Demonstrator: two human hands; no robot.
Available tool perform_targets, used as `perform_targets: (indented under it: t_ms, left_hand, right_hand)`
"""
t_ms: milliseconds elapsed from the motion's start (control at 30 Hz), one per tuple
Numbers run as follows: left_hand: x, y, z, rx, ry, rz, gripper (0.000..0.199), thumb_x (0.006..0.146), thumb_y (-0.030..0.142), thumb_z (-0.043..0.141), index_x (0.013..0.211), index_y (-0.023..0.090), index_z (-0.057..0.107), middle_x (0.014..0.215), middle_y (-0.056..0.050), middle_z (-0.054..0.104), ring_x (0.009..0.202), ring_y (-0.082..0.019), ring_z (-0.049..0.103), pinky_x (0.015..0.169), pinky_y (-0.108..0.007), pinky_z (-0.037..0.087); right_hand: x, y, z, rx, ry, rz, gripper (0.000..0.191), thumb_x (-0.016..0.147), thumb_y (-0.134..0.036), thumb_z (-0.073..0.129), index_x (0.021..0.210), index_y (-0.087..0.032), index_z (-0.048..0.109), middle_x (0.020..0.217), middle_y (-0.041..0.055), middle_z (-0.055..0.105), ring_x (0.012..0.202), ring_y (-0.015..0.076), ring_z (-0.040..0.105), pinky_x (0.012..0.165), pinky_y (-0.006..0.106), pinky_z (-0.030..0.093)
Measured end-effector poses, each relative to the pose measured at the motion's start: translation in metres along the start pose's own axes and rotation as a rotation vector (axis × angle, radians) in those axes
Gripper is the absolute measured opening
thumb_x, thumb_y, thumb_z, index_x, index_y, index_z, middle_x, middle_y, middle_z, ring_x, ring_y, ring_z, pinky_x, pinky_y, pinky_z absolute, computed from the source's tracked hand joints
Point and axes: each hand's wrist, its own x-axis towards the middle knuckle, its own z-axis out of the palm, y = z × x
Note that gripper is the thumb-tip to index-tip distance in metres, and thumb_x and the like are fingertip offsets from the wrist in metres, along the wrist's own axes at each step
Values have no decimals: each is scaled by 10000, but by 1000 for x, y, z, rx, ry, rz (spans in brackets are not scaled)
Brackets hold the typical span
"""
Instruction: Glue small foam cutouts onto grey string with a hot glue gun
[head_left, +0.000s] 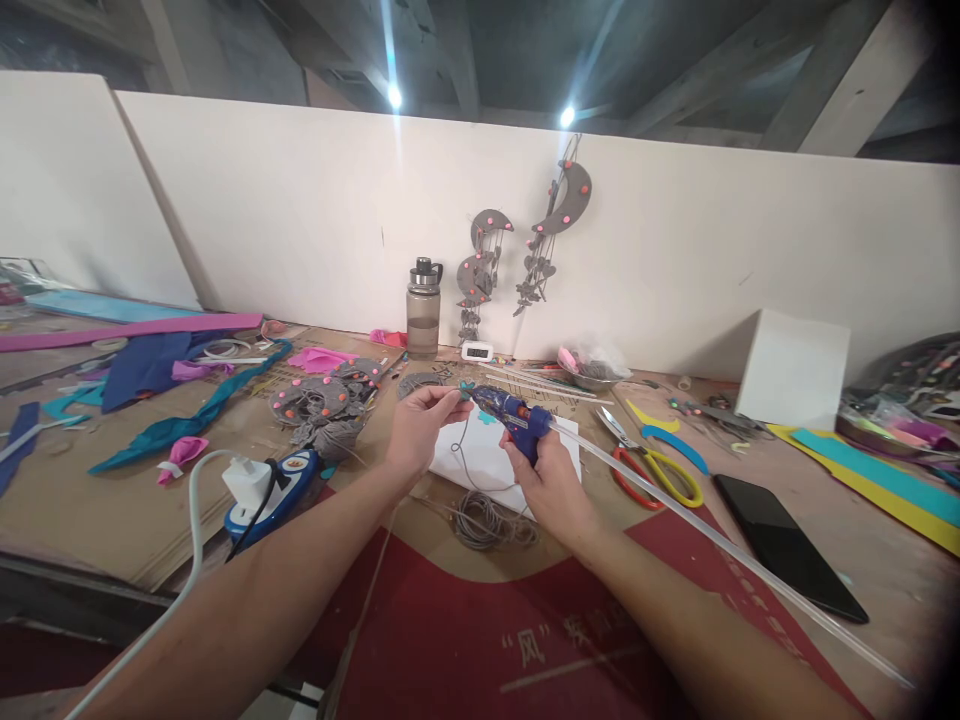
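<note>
My right hand [551, 475] is wrapped round the handle of a blue hot glue gun [517, 418], with a long clear glue stick [697, 520] running out of its back end. The nozzle points left, up against a small teal cutout [466, 386] pinched in the fingers of my left hand [424, 425]. A grey cord [455, 450] hangs down near the cutout. Below lies a white sheet of paper [446, 452] with another teal cutout [488, 415] on it. A coil of grey cord [487, 522] rests at the paper's front edge.
Scissors [637, 465] and a black phone [787, 545] lie to the right. On the left are a blue power strip [281, 490], a white cable [196, 520] and grey crescent pieces [322, 400]. A water bottle [423, 315] stands at the back, beside moon decorations [574, 195] on the white panel.
</note>
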Motion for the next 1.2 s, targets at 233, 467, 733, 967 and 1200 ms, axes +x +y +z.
perform_targets:
  t_ms: [233,467,733,967,1200]
  left_hand:
    - [-1,2,1,2,7,-14,259,616,302,788,734,110,661,652,-22,657,625,-131,650,692,-305,552]
    - [-1,3,1,5,6,-6,271,610,316,788,740,118,658,663,-26,666,655,-152,669,698,-311,549]
    - [-1,3,2,-4,8,-18,276,598,312,794,730,115,652,647,-21,656,639,-149,664,703,-320,544]
    - [3,4,-2,-56,41,-47,285,592,307,792,737,119,634,681,-34,664,684,-161,674,744,-334,534]
    - [5,2,-3,-34,39,-35,292,596,315,788,744,124,623,695,-28,659,685,-150,669,754,-339,530]
  right_hand:
    - [-1,-2,0,-8,1,-31,256,892,-348,470,1074,-180,534,1057,116,629,975,227,605,857,363,474]
    - [0,-1,0,-5,14,-14,289,892,-362,464,1101,-172,519,1025,120,640,949,233,612,827,372,484]
    - [-1,-2,-1,-4,2,3,273,885,-371,468,1060,-168,521,1029,131,634,949,233,601,824,368,469]
    - [7,0,-10,182,-6,172,290,869,-391,459,1019,-165,562,845,52,656,686,153,582,685,298,460]
    - [34,54,-19,-54,-42,521,298,759,-393,545,904,-141,615,720,70,660,585,177,587,532,283,427]
